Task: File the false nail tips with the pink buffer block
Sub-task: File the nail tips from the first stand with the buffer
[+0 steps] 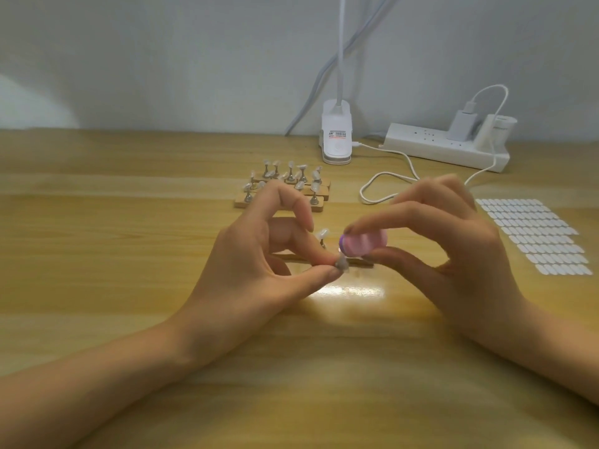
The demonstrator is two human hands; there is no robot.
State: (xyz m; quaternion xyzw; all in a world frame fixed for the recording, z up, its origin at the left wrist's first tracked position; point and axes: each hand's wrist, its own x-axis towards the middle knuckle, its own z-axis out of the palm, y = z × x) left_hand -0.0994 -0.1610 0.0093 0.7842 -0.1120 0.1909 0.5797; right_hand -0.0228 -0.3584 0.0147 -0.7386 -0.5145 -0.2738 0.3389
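Left hand (259,264) pinches one false nail tip (342,264); right hand (453,254) holds one pink buffer block (364,243) against it. One spare tip (323,234) stands just behind (farther racks (278,204) blur).

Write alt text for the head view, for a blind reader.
The left hand pinches a nail tip while the right hand holds a pink buffer to it, above a wooden table. Behind stand more tips on wooden holders, a clip lamp, a power strip and a sheet of white tabs.

Left hand (259,254) pinches nail tip (342,265); right hand (453,254) holds buffer block (364,243).
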